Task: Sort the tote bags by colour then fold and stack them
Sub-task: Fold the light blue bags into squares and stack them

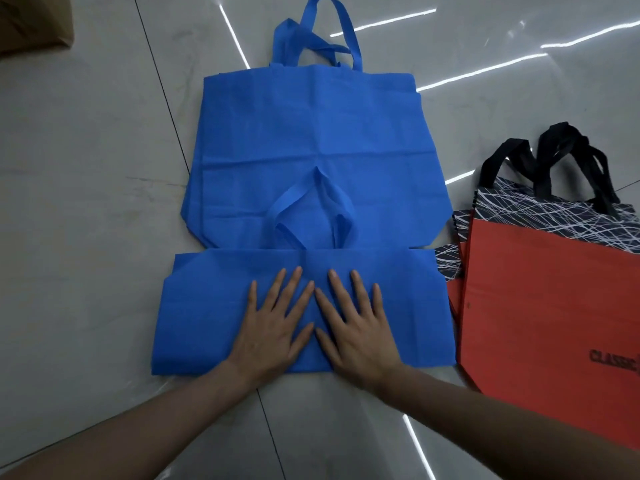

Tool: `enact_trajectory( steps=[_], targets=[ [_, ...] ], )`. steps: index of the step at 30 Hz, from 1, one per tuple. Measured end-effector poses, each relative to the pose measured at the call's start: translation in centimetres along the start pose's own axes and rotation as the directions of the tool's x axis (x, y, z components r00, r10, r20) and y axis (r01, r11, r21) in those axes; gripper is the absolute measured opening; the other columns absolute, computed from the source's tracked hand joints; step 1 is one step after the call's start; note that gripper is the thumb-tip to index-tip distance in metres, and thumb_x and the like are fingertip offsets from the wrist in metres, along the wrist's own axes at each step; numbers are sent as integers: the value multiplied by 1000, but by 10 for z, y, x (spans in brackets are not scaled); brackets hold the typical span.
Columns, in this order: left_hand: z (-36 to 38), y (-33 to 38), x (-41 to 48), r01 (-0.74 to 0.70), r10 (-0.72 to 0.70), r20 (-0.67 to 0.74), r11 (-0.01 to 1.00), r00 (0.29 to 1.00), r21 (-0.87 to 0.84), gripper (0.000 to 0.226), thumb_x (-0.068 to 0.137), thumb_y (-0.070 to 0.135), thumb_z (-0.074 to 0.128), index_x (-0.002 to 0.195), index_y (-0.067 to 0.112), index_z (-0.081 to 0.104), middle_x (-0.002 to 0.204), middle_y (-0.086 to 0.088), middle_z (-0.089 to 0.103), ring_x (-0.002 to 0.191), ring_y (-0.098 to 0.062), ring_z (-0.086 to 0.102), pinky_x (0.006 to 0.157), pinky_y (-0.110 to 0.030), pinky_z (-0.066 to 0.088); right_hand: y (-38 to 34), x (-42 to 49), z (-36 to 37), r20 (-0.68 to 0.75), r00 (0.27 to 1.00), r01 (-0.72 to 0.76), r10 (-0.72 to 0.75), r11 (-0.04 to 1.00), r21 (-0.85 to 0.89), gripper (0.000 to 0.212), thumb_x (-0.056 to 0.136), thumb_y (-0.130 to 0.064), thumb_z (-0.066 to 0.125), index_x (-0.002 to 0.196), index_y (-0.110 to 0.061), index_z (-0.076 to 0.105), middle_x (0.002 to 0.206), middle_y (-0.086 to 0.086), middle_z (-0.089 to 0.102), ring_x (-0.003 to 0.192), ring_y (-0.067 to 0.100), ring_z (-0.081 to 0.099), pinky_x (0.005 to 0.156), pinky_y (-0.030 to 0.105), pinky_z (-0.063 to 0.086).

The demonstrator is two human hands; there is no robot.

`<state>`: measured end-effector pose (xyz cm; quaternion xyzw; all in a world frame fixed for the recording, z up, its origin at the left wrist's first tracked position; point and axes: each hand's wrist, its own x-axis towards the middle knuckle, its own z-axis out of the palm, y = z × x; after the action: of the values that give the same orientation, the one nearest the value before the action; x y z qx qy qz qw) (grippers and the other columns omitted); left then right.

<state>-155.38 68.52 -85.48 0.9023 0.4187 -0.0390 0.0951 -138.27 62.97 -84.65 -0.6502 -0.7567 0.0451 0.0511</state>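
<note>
Blue folded bag near: we press left hand and right hand flat, fingers spread wide, setting the crease; red bags sorted right.

Folded blue tote bag nearest, flat blue bags beyond, red-and-black bags stacked at right

The left hand and right hand lie side by side on a folded tote bag on the floor. Beyond the fingertips lies a spread-out tote bag, with the folded bag's handles on it. A pile of tote bags lies right of the right hand.
</note>
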Motion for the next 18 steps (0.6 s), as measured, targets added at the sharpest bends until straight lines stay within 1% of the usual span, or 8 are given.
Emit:
enact_trajectory(
  steps=[3,7,9,11,14,15,18],
  targets=[
    [0,0,-2,25,-25,-5,999,1000,-28,57,99,43,9,146,19,30,155,-7,23,142,-25,21,108,-57,15,3,-8,11,76,997,-14,15,1000,-14,60,94,-49,31,147,-20,32,157,10,18,143,37,13,110,57,13],
    [-2,1,-1,20,-20,21,1000,1000,-13,57,99,43,8,147,19,27,156,-7,20,143,-25,21,109,-57,14,2,-5,9,129,992,-16,17,1000,-16,62,93,-50,31,147,-20,30,157,11,18,143,38,13,108,59,13],
    [-4,-4,-4,3,-3,50,1000,999,0,58,98,49,9,147,21,25,156,-7,18,143,-26,20,109,-57,12,1,-4,6,162,987,-10,13,1000,-22,62,93,-51,31,146,-21,31,157,10,20,143,37,14,108,58,14],
    [-4,-17,-16,21,-23,55,999,998,30,62,94,60,11,147,29,23,157,-9,15,143,-29,16,107,-60,8,11,-7,2,162,987,-5,14,998,-56,60,92,-53,31,145,-24,34,156,9,22,142,36,17,108,57,15],
    [-3,-39,-43,133,-134,21,991,991,30,66,88,72,13,146,40,20,157,-10,11,144,-32,9,107,-62,2,39,-28,-6,118,983,-134,143,988,-82,57,92,-53,30,144,-30,34,155,11,25,140,36,21,108,57,15],
    [-4,-43,-48,166,-166,21,986,986,24,67,86,73,13,145,42,20,158,-9,10,144,-32,8,106,-63,2,49,-35,-8,110,979,-165,173,983,-78,57,92,-53,30,145,-32,32,155,11,24,141,35,19,108,56,13],
    [-4,-44,-50,194,-194,42,981,980,7,68,85,75,14,145,44,20,158,-8,11,143,-32,9,104,-66,4,63,-44,-7,136,974,-172,179,983,-60,57,94,-54,27,148,-37,25,157,8,18,144,32,12,111,55,9]
  ],
)
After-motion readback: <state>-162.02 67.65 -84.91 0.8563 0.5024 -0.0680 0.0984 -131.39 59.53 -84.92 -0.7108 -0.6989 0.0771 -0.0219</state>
